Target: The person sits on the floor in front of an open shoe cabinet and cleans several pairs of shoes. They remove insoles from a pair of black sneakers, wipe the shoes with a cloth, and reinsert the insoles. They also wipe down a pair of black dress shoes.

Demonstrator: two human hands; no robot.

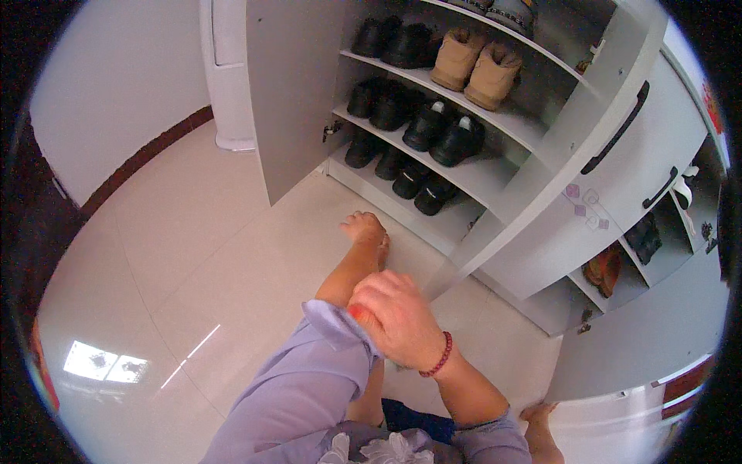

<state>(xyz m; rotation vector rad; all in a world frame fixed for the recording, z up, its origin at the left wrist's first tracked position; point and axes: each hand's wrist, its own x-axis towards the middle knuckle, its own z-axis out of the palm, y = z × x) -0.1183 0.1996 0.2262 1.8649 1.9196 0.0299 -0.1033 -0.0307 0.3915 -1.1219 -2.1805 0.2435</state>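
Note:
My right hand (397,319), with a dark red beaded bracelet (439,355) at the wrist, is closed on the loose cuff of the lavender left sleeve (333,325). Past the cuff my left forearm reaches forward over the floor. At its end, my left hand (364,227) looks small and holds nothing, with fingers apart. Beyond it stands a white shoe cabinet (382,203) with doors swung open. Its shelves hold several dark shoes (394,107) and a pair of tan ankle shoes (491,75).
One open door (295,110) stands left of the shelves, another (522,214) on the right. Farther right are black handles (617,130) and low cubbies with brown shoes (603,272). Glossy floor tiles (174,261) lie to the left. A bare foot (538,410) shows low on the right.

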